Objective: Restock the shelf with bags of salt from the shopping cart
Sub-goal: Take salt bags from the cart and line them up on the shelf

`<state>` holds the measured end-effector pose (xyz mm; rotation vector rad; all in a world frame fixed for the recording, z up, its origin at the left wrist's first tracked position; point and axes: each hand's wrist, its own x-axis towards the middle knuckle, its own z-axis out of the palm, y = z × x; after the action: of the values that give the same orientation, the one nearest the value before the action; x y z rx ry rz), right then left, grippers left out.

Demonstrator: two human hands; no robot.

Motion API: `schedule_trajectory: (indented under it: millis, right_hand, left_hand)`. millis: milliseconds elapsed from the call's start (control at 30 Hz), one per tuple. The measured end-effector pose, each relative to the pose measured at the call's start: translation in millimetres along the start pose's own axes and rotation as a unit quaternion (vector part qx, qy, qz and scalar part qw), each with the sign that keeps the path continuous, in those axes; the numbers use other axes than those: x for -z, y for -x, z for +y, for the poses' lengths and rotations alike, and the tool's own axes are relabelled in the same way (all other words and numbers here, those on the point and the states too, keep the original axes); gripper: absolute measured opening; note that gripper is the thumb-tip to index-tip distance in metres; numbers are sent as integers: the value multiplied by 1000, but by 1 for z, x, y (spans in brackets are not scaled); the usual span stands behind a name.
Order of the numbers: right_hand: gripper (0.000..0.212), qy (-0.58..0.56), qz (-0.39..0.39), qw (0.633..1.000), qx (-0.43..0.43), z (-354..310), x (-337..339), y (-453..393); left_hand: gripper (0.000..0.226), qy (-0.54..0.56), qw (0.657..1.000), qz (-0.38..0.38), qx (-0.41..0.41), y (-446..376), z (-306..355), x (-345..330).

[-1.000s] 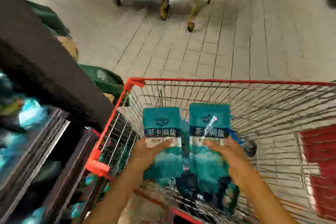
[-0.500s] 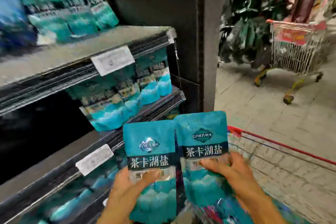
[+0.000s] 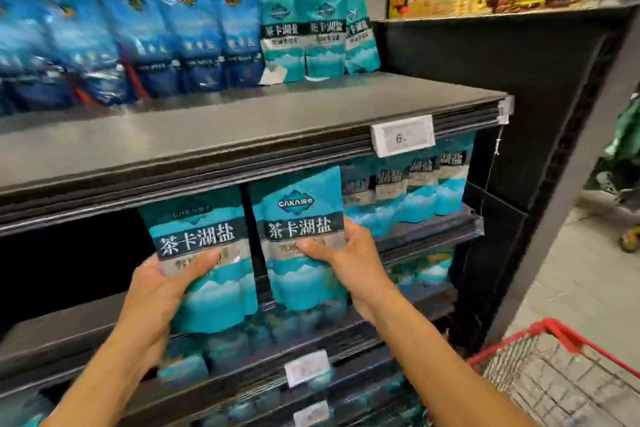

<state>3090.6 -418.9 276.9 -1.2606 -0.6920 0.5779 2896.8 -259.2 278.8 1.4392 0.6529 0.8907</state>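
Note:
I hold two teal salt bags upright side by side in front of the middle shelf opening. My left hand [image 3: 162,291] grips the left salt bag [image 3: 207,274] with the thumb across its front. My right hand [image 3: 349,260] grips the right salt bag [image 3: 301,239] from its right edge. A row of the same teal bags [image 3: 408,191] stands on the middle shelf [image 3: 429,232] just right of them. The red-rimmed shopping cart [image 3: 554,333] sits at the lower right, its inside mostly out of view.
The upper shelf [image 3: 242,121] carries dark blue bags [image 3: 166,42] and teal bags [image 3: 311,31] at the back, with a price tag [image 3: 401,139] on its edge. The middle shelf's left part is dark. More teal bags fill the lower shelves. A black end panel [image 3: 519,107] stands right.
My view swung from the cart up to the shelves. Both hands lifted the two bags out of the cart and carried them up to the middle shelf opening.

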Motion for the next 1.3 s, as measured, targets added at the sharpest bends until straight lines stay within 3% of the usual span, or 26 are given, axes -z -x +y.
schedule_trajectory:
  millis: [167,267,333,433,500,600,733,800,967,1233,1300]
  right_hand:
    - [25,1,22,999,32,3,-43,-33]
    - [18,40,40,997,51,4,-50,-45]
    - [20,127,56,989,58,5,-50,-52]
    - [38,280,74,956,39,8,-47,-54]
    - [43,332,101,935,77,10,-46,-46]
    - [45,384,131,905,129,22,-49,-23]
    - [53,474,220,838,160,35,-47,-7]
    - [49,456,211,853,140,37,-44,-7]
    - [43,421,205,871,147,44,-32,-7]
    - [25,375,199,883,199,57,-11,9]
    - [23,370,196,886,201,61,-5,13]
  left_hand:
    - [38,5,999,5,38,-48,-10,12]
    - [67,14,997,3,69,-64,-24,5]
    - [68,14,998,-8,68,-73,-31,3]
    - [54,15,996,-60,71,-81,-33,-3]
    - [50,39,993,-90,67,-82,-33,-8]
    - [67,47,996,-66,38,-86,-35,-15]
    - [87,40,997,-42,45,-88,-40,-23]
    - [86,38,998,-36,41,-88,-42,-31]
    - [52,33,999,-18,11,-86,-45,-52]
    - [59,33,999,-23,-25,-85,-43,-51]
    - [65,-24,999,6,-28,-83,-42,-47]
